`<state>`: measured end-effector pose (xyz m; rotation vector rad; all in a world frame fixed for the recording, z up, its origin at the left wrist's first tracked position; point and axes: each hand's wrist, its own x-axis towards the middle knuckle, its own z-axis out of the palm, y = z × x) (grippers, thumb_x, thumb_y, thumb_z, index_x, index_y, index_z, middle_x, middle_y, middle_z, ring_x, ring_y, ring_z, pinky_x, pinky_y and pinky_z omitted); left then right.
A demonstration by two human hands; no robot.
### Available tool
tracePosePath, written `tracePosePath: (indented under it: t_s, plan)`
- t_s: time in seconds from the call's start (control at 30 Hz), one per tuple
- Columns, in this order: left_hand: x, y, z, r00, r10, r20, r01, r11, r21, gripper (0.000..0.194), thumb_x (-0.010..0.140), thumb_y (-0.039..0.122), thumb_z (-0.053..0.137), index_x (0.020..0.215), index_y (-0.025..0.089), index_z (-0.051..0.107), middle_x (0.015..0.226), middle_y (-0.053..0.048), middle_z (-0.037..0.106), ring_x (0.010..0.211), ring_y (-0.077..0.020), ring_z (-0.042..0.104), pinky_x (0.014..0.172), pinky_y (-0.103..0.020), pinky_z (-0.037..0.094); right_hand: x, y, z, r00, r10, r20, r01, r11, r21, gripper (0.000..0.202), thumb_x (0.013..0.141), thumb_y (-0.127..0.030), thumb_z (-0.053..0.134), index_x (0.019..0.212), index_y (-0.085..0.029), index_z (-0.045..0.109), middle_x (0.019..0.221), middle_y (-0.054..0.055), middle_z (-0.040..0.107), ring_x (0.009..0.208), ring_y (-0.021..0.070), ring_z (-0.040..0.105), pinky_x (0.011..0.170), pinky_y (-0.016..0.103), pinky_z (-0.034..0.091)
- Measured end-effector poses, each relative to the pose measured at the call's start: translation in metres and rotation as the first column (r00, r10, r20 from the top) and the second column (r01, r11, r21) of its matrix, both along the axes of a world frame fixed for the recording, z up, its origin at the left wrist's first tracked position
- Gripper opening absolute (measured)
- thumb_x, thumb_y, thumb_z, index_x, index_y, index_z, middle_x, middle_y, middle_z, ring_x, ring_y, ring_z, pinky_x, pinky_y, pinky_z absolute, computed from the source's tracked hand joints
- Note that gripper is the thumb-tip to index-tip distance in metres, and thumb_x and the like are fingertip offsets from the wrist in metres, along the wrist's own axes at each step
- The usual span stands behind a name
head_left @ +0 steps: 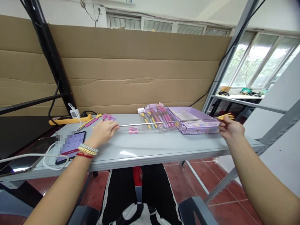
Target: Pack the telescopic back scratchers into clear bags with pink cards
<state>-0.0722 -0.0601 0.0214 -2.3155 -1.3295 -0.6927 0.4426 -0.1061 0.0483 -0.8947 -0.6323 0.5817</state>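
Observation:
A telescopic back scratcher point(140, 124) is drawn out long between my hands, its thin metal rod nearly level above the table. My left hand point(104, 132) is closed around its handle end, which the fingers mostly hide. At the other end, my right hand point(231, 127) pinches the yellow claw head point(226, 117). Behind the rod lie several packaged back scratchers point(154, 117) in a row, with pink, purple, blue and yellow handles. A purple display box point(199, 128) stands beside them, near my right hand. Loose back scratchers with pink claws point(110, 117) lie just beyond my left hand.
A small pink card point(133, 130) lies on the grey table point(140, 147). A phone point(72, 145) with a lit screen and white cables point(50, 154) are at the left. Cardboard point(140, 68) stands behind; metal posts point(231, 56) rise at both sides.

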Motion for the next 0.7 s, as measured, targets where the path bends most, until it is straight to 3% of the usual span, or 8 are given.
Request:
tracePosePath:
  t_s: [0.17, 0.27, 0.4, 0.5, 0.6, 0.7]
  plan:
    - [-0.004, 0.003, -0.002, 0.988, 0.006, 0.152, -0.014, 0.999, 0.047, 0.03, 0.089, 0.035, 0.045, 0.093, 0.021, 0.071, 0.098, -0.008, 0.072, 0.089, -0.023, 0.064, 0.072, -0.033, 0.045, -0.004, -0.019, -0.012, 0.984, 0.135, -0.12, -0.136, 0.991, 0.001, 0.022, 0.069, -0.003, 0.049, 0.062, -0.02, 0.061, 0.064, 0.005, 0.06, 0.041, 0.007, 0.045, 0.03, 0.019, 0.02]
    - [-0.007, 0.001, 0.0, 0.983, 0.012, 0.183, -0.02, 0.999, 0.045, 0.022, 0.086, 0.032, 0.05, 0.086, 0.022, 0.07, 0.093, -0.008, 0.073, 0.088, -0.0235, 0.065, 0.074, -0.033, 0.045, -0.007, -0.026, -0.005, 0.978, 0.18, -0.102, -0.179, 0.984, 0.025, 0.021, 0.075, -0.016, 0.046, 0.069, -0.021, 0.066, 0.075, 0.011, 0.063, 0.052, 0.0132, 0.055, 0.036, 0.023, 0.032]
    - [-0.013, -0.002, 0.002, 0.992, 0.007, 0.126, -0.01, 1.0, 0.025, 0.023, 0.086, 0.033, 0.049, 0.086, 0.021, 0.068, 0.087, -0.006, 0.073, 0.083, -0.0239, 0.065, 0.075, -0.036, 0.045, 0.001, -0.03, 0.008, 0.984, 0.132, -0.118, -0.137, 0.99, -0.039, 0.035, 0.086, -0.028, 0.04, 0.067, -0.016, 0.067, 0.079, 0.014, 0.065, 0.06, 0.0169, 0.063, 0.043, 0.028, 0.042]
    - [-0.012, 0.001, 0.002, 0.995, -0.051, 0.088, 0.049, 0.998, 0.032, 0.027, 0.087, 0.035, 0.045, 0.087, 0.021, 0.068, 0.087, -0.006, 0.072, 0.083, -0.0222, 0.064, 0.077, -0.035, 0.045, -0.001, -0.02, 0.014, 0.993, 0.062, -0.096, -0.071, 0.993, -0.09, 0.023, 0.081, -0.02, 0.048, 0.064, -0.017, 0.063, 0.07, 0.008, 0.065, 0.054, 0.0131, 0.061, 0.041, 0.023, 0.042]
    - [0.014, -0.001, 0.006, 0.989, -0.142, 0.037, 0.141, 0.989, 0.033, 0.032, 0.09, 0.033, 0.039, 0.089, 0.021, 0.067, 0.085, -0.007, 0.071, 0.08, -0.0198, 0.063, 0.073, -0.031, 0.044, -0.042, 0.0, 0.012, 0.999, -0.012, -0.033, 0.009, 0.997, -0.076, 0.013, 0.071, -0.015, 0.052, 0.06, -0.018, 0.056, 0.062, 0.003, 0.063, 0.046, 0.0099, 0.055, 0.035, 0.019, 0.036]
    - [0.065, -0.014, 0.016, 0.986, -0.154, -0.058, 0.156, 0.987, 0.032, 0.035, 0.094, 0.034, 0.034, 0.091, 0.019, 0.066, 0.079, -0.007, 0.067, 0.07, -0.0183, 0.061, 0.062, -0.029, 0.04, -0.126, 0.017, -0.002, 0.972, 0.184, 0.143, -0.181, 0.983, -0.034, 0.008, 0.065, -0.024, 0.062, 0.066, -0.019, 0.056, 0.065, 0.002, 0.065, 0.047, 0.0126, 0.057, 0.034, 0.021, 0.038]
